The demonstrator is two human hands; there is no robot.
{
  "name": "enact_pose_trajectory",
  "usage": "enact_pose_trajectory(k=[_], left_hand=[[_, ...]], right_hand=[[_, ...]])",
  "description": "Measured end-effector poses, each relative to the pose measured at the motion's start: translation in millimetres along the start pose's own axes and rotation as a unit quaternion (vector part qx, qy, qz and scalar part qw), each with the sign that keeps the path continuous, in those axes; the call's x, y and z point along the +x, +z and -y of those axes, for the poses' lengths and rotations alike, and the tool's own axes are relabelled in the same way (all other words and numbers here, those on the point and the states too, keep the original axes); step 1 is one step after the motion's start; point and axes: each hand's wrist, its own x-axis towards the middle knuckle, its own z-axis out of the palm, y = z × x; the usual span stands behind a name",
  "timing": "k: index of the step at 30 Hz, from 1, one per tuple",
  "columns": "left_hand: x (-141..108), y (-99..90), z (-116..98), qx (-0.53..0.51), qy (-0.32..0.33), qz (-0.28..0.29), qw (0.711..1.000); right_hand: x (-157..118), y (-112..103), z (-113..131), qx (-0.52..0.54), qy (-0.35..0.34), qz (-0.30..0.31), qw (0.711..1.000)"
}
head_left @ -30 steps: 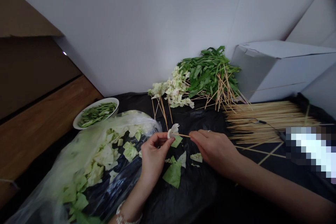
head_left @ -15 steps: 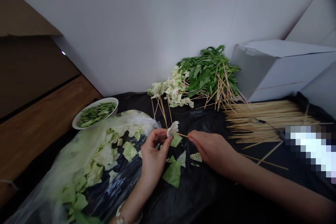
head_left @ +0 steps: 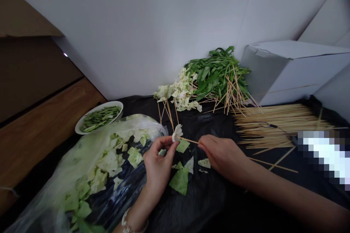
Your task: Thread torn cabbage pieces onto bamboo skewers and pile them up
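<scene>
My left hand [head_left: 160, 162] pinches a pale cabbage piece [head_left: 177, 132] between thumb and fingers. A thin wooden skewer [head_left: 189, 140] runs from that piece to my right hand [head_left: 220, 154], which is closed round its other end. The skewer's tip at the cabbage is hidden. Under and in front of the hands, loose cabbage leaves [head_left: 179, 180] lie on black plastic sheeting [head_left: 202, 204]. To the left, more cut cabbage [head_left: 109, 162] spills from a clear plastic bag [head_left: 68, 153].
A white bowl [head_left: 79, 131] of cut green vegetables stands at the left. Against the wall lie cabbage skewers [head_left: 182, 91] and leafy greens on skewers [head_left: 213, 72]. Many bare skewers [head_left: 279, 123] are spread at the right, before a white box [head_left: 300, 69].
My right hand has shifted slightly right, and more of the skewer shows between the hands. My left hand and the cabbage piece have moved a little left.
</scene>
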Motion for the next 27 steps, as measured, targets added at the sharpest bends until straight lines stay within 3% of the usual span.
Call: enact_pose_trajectory(k=[8,19,27], left_hand=[[-2.6,0.2,-4.4,0.047,0.045,0.014,0.998],[-3.4,2.2,-0.5,0.022,0.029,0.041,0.999],[-13.6,9.6,-8.5,0.03,0.051,0.095,0.994]], right_hand=[[-0.8,2.3,0.7,0.024,0.021,0.048,0.998],[-1.4,5.6,0.7,0.03,0.02,0.043,0.998],[-2.3,13.4,3.3,0.018,0.004,0.04,0.999]])
